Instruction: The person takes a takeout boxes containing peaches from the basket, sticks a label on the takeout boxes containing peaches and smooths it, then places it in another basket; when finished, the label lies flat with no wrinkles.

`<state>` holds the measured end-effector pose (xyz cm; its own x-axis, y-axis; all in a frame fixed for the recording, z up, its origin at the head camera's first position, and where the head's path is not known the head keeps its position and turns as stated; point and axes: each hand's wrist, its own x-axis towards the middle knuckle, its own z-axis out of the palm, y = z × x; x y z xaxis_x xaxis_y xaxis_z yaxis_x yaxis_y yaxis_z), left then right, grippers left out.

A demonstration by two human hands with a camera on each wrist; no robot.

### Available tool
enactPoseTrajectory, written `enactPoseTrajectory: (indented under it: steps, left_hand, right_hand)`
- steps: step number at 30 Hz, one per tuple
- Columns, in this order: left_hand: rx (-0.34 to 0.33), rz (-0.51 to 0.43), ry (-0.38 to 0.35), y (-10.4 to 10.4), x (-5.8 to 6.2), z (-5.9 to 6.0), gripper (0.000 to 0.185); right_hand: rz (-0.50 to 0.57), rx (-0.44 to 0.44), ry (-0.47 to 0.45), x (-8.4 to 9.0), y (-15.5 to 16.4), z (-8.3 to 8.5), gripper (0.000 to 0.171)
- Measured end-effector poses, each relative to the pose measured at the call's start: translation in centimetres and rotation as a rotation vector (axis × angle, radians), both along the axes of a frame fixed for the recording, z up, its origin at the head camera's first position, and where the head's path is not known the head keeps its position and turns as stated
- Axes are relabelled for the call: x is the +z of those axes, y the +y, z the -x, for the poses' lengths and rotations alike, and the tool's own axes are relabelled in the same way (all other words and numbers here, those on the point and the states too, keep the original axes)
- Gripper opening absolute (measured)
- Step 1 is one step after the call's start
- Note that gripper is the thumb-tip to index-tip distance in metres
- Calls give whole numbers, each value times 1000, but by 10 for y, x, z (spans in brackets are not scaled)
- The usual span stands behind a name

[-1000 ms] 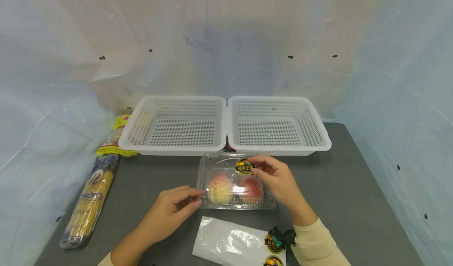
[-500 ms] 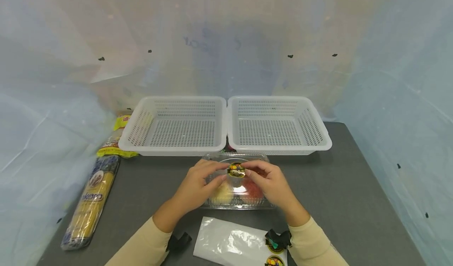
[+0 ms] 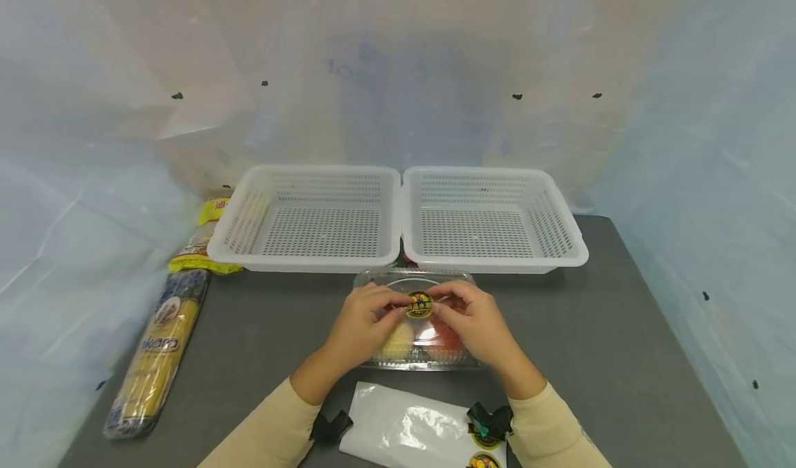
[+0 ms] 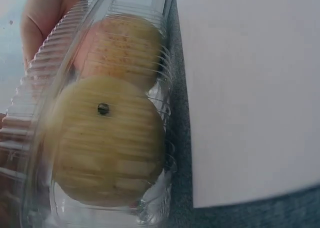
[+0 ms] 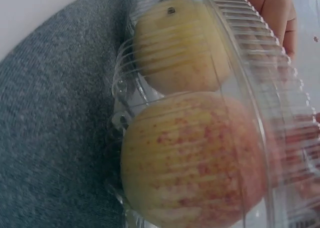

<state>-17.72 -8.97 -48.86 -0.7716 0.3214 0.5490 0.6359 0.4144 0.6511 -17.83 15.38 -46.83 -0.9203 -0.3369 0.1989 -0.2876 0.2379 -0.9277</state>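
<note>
A round black and gold fruit sticker [image 3: 420, 305] lies over the lid of a clear plastic clamshell box [image 3: 417, 366]. My left hand [image 3: 354, 324] pinches the sticker's left edge with thumb and forefinger. On the opposite edge, my right hand [image 3: 484, 324] pinches it the same way. Inside the box sit two round fruits, a yellowish one [image 4: 110, 143] and a red-flushed one [image 5: 190, 158]. The ribbed box wall stands between the fruits and my fingers in both wrist views.
Two white perforated baskets [image 3: 305, 265] [image 3: 497, 264] stand side by side behind the box. On the left lie a pack of noodles [image 3: 155, 357] and a yellow-ended bag [image 3: 199, 247]. A white sheet [image 3: 404, 426] with more round stickers [image 3: 484, 460] lies in front.
My left hand has left the box's left side and moved up and right to the sticker. The sticker, in my right hand, has shifted slightly left and now faces flatter over the lid.
</note>
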Motion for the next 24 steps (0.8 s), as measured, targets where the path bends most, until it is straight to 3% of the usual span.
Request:
enactPoseTrajectory:
  steps: [7, 13, 24]
  left_hand:
    - [15, 54, -7, 1, 0, -1, 16]
    - [66, 145, 30, 5, 2, -2, 21]
    - [117, 198, 96, 7, 1, -5, 21]
  right_hand:
    - [-151, -67, 79, 1, -5, -1, 16]
    - [-254, -131, 122, 3, -15, -2, 15]
    - [-327, -188, 127, 3, -23, -1, 14]
